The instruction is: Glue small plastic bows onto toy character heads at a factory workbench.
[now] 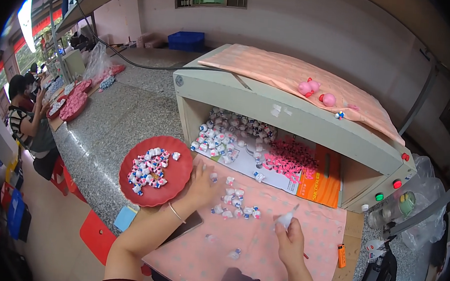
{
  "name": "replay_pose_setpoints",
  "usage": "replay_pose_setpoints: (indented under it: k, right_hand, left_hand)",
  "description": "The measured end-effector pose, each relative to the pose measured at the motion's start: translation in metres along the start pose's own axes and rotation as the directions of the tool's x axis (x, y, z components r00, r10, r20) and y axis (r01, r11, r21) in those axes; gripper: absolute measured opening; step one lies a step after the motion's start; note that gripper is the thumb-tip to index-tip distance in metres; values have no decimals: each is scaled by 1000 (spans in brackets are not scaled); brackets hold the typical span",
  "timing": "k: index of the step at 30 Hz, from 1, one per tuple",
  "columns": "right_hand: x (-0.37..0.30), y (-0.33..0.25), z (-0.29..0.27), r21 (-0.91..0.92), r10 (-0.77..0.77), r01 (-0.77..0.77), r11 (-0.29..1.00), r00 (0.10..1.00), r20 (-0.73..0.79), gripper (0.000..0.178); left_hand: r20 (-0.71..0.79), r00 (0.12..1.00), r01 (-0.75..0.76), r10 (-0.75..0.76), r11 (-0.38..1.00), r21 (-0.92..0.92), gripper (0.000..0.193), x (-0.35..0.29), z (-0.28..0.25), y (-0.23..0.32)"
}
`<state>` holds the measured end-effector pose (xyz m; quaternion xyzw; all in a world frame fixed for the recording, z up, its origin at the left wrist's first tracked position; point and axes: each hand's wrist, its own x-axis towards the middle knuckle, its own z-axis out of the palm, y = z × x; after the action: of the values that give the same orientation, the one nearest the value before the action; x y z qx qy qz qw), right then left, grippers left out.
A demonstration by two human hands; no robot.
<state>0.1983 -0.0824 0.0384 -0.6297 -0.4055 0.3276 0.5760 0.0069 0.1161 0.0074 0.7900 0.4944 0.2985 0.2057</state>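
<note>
So your right hand (292, 242) is curled around a small white plastic bottle with a thin pointed tip (285, 219), thumb and fingers closed in on it, tip aimed up and a bit to the right. You've got it above the pale pink patterned cloth (189, 254), right of a loose cluster of little white figures with blue and pink bits (234, 196) lying on that cloth.

Your left hand (200, 183) is just beside the right edge of the round red plastic plate (149, 199), fingers partly bent and pointing away from you. They're blurry, so I can't tell how wide they're spread or if you're pinching anything. There's a light metal bangle (177, 213) on that wrist, and a dark flat object (183, 231) peeks out under your forearm.

The plate sits on the speckled grey stone-look table (102, 152) with a heap of similar white, pink and blue figures (149, 169) in it. Past the cluster you've got a pale grey-green open-fronted box (301, 115), with a big pile of white figures (217, 142) on the left inside and bright pink small pieces (292, 159) further right. An orange lighter (341, 255) lies off to the right of your right hand.
</note>
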Motion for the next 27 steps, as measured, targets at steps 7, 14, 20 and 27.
replay_pose_setpoints:
  k: [7, 14, 20, 27]
  right_hand:
    - [118, 22, 40, -434, -455, 440, 786, 887, 76, 38]
    - [86, 27, 45, -265, -176, 294, 918, 903, 391, 37]
    - [30, -2, 6, -122, -54, 104, 987, 932, 359, 34]
    - [-21, -9, 16, -252, 140, 88, 964, 640, 756, 28]
  left_hand:
    - [145, 960, -215, 239, 963, -165, 47, -23, 7, 21]
    - [292, 914, -196, 283, 936, -293, 40, -67, -59, 38]
    - [592, 759, -221, 269, 963, -154, 31, -127, -94, 35]
    - [500, 780, -271, 377, 923, -273, 28, -116, -40, 40]
